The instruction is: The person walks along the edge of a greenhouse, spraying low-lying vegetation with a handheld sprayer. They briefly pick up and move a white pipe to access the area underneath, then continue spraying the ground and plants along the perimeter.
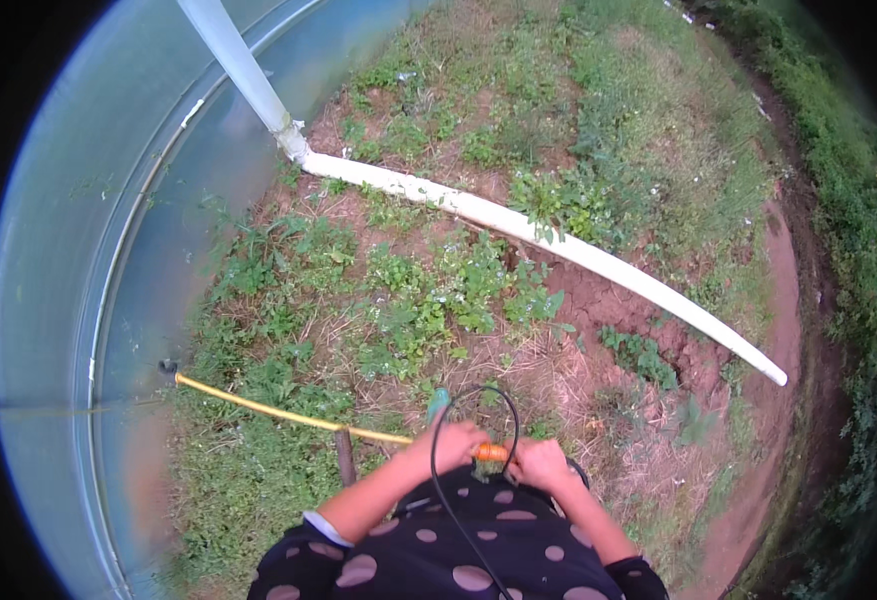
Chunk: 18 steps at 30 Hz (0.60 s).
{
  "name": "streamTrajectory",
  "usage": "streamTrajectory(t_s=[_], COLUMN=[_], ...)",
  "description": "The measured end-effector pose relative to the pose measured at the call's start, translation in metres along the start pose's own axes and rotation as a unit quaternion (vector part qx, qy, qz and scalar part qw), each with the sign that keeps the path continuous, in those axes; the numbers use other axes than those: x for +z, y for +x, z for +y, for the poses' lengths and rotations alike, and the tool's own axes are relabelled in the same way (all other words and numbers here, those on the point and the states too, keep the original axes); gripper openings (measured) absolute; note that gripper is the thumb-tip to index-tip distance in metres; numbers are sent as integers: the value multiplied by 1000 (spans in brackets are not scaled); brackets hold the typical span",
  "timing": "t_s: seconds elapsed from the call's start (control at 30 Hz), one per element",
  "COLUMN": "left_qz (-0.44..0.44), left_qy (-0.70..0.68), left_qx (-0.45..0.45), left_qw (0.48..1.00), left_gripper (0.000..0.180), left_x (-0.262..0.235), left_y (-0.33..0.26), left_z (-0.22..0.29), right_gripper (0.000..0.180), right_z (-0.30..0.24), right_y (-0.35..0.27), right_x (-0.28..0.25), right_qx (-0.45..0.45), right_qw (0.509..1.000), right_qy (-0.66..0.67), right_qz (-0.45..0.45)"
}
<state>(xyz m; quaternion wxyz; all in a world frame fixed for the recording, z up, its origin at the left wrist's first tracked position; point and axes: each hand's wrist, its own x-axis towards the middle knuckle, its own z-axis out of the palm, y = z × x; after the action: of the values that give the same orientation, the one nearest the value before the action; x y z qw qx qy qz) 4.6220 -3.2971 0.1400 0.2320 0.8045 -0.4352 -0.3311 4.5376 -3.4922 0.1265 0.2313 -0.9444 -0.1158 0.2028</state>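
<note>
My left hand [455, 447] is closed around the end of a yellow hose [258, 408], close to my body. A ribbed orange fitting [490, 453] shows between my two hands, in line with the hose. At its other end my right hand [541, 464] is closed, its fingers partly hidden, so what lies inside it cannot be made out. A green piece [438, 402] sticks up just beyond my left hand; its kind is unclear. In front of both hands a thin black cable [438, 490] loops upward and comes down by the orange fitting.
A short wooden stake [345, 458] stands beside the yellow hose. Across the weedy ground lies a long white pipe [558, 243], joined to a slanting pale post [243, 75]. Blue-green sheeting [48, 270] walls the left side. A dirt path [783, 290] runs along the right.
</note>
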Motion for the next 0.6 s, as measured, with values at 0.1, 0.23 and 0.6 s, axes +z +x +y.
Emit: streamTrajectory(t_s=[0.1, 0.23, 0.6], left_qz=[-22, -42, -17], left_qy=[-36, -70, 55], left_qx=[20, 54, 174], left_qw=[999, 995, 983], left_gripper=[43, 40, 29], left_x=[-52, -106, -281], left_y=[25, 100, 335], left_z=[-33, -78, -121], right_gripper=[16, 21, 19], right_z=[5, 47, 194], right_y=[46, 115, 263], right_x=[-28, -72, -208], right_qx=[-4, 33, 104], right_qw=[1000, 998, 987], right_qy=[20, 49, 39], right_qz=[18, 23, 113])
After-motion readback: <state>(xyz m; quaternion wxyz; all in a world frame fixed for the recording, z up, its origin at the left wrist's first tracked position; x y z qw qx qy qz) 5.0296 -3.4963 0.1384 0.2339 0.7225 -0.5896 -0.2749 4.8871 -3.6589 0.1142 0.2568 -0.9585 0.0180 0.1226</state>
